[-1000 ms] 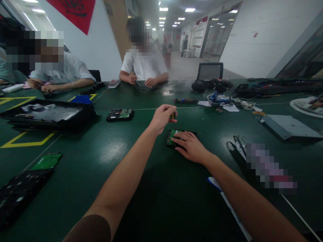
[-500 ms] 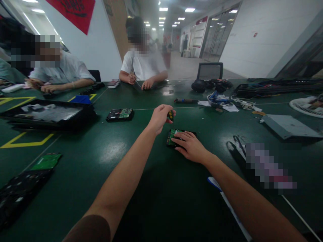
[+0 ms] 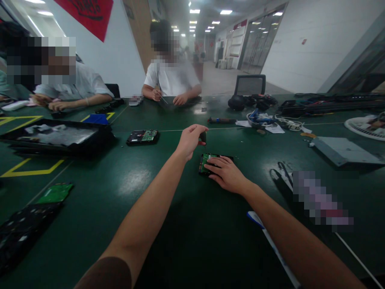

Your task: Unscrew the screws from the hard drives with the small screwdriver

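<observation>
A hard drive (image 3: 203, 163) with a green circuit board facing up lies in front of me on the dark green table. My right hand (image 3: 224, 172) rests flat across it with fingers spread. Above its far left corner, my left hand (image 3: 192, 140) is closed around the dark handle of a screwdriver (image 3: 203, 138). The screwdriver stands upright, and its thin shaft points down to the drive's far edge. Whether the tip sits in a screw is too small to tell.
Another hard drive (image 3: 143, 137) lies farther left. Stacked black trays (image 3: 90, 138) stand at the left, more drives (image 3: 27, 218) nearer. To the right are a grey metal case (image 3: 345, 150), a screwdriver-like tool (image 3: 221, 120) and cables (image 3: 331, 104). Two people sit across the table.
The screwdriver handle has turned in my left hand; its yellow marking no longer shows. Both hands keep their places. The person opposite has shifted a hand slightly.
</observation>
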{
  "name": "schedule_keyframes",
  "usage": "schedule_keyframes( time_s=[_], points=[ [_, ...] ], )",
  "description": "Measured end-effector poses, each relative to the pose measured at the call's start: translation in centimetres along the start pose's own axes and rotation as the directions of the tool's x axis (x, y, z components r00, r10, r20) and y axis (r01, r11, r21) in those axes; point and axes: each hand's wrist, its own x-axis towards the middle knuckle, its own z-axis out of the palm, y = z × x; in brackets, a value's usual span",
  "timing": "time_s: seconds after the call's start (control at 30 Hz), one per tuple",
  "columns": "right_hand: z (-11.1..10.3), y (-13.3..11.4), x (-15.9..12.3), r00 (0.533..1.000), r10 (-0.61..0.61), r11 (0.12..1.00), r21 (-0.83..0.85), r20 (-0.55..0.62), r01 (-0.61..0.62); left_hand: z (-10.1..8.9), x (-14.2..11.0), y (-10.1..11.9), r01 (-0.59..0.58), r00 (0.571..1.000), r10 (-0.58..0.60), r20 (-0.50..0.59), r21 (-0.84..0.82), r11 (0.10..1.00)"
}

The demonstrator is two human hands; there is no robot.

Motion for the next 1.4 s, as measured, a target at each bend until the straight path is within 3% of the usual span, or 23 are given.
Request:
schedule_keyframes(
  time_s=[0.2, 0.43, 0.57, 0.67, 0.8, 0.9, 1.13, 1.3, 1.4],
  points=[
    [0.07, -0.07, -0.01, 1.000, 0.000, 1.000, 0.008, -0.013, 0.000, 0.19, -0.17, 0.06, 0.041, 0.999, -0.041, 0.004, -0.075, 0.996],
    [0.12, -0.03, 0.04, 1.000, -0.002, 1.000, 0.002, -0.013, 0.002, 0.20, 0.16, -0.27, -0.007, 1.000, 0.007, -0.024, 0.008, 1.000],
    [0.22, 0.03, 0.03, 1.000, -0.009, 1.000, 0.001, -0.024, 0.009, 0.05, 0.02, -0.19, 0.022, 0.999, -0.020, 0.028, -0.060, 0.998],
    [0.20, 0.03, 0.02, 1.000, -0.013, 1.000, -0.003, -0.022, 0.013, 0.04, 0.03, -0.22, 0.036, 0.999, -0.036, 0.001, -0.102, 0.994],
    [0.17, 0.02, 0.02, 1.000, -0.012, 1.000, 0.001, -0.019, 0.012, 0.02, 0.23, -0.33, -0.017, 0.999, 0.017, -0.048, 0.012, 1.000],
    [0.20, 0.01, 0.01, 1.000, -0.007, 1.000, 0.002, -0.020, 0.007, 0.16, 0.18, -0.33, -0.040, 0.999, 0.043, -0.024, 0.084, 0.996],
    [0.26, 0.03, -0.04, 1.000, -0.006, 1.000, -0.003, -0.025, 0.006, 0.99, -0.31, -0.39, 0.006, 1.000, -0.005, 0.011, -0.029, 1.000],
    [0.20, 0.02, -0.02, 1.000, -0.008, 1.000, 0.001, -0.015, 0.008, 0.50, -0.04, -0.42, -0.070, 0.997, 0.072, -0.016, 0.095, 0.993],
    [0.21, 0.02, -0.01, 1.000, -0.003, 1.000, 0.003, -0.014, 0.003, 0.35, 0.02, -0.46, -0.048, 0.999, 0.046, 0.021, 0.071, 0.996]
  ],
)
